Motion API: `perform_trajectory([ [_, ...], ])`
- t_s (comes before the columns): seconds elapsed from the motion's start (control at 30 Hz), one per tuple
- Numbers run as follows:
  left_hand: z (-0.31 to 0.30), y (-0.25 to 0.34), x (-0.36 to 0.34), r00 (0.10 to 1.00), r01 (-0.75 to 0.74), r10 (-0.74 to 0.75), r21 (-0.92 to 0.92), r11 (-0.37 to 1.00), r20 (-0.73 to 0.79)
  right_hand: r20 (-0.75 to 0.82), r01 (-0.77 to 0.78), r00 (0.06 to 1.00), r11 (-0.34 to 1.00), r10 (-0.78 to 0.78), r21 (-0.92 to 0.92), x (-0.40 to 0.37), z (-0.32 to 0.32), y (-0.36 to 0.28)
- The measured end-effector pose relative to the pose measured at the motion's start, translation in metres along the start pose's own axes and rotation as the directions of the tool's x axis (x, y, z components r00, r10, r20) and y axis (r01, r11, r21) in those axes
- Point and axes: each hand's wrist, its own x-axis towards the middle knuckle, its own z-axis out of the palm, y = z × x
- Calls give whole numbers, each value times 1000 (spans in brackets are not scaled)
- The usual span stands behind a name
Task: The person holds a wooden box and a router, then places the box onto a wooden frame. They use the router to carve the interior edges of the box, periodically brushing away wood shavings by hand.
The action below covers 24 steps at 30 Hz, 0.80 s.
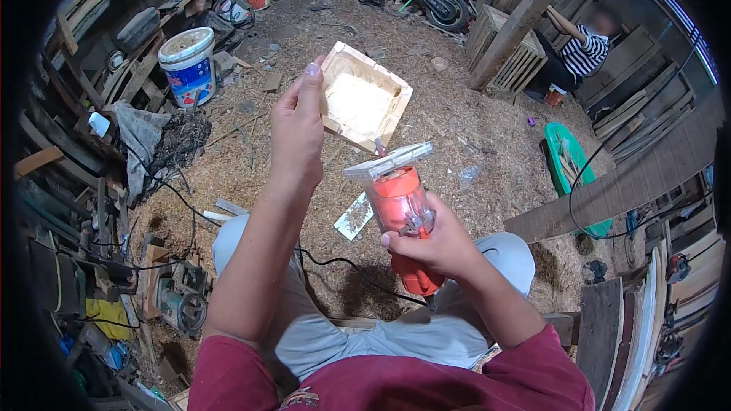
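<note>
Wooden box (362, 103), underside hidden.

seated person's head (601, 20) blurred; maroon shirt (365, 380) cut off.

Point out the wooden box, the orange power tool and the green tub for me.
Wooden box (366, 136): head view, front rim.
Orange power tool (399, 186): head view, upper body.
Green tub (557, 154): head view, left inner wall.

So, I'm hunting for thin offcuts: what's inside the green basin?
What look like wood strips lie towards the far end of the green basin. The long board hides its middle, so anything in that stretch can't be seen.
</note>
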Motion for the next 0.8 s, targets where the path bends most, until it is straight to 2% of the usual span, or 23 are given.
perform_trajectory([
  [0.57,-1,0,-1,999,31,-31,13,999,-9,7,0,1000,999,0,43,-1,1,-3],
  [0.8,-2,-2,0,1000,-9,10,-21,1000,30,-9,-12,1000,1000,12,-3,-1,1,-3],
])
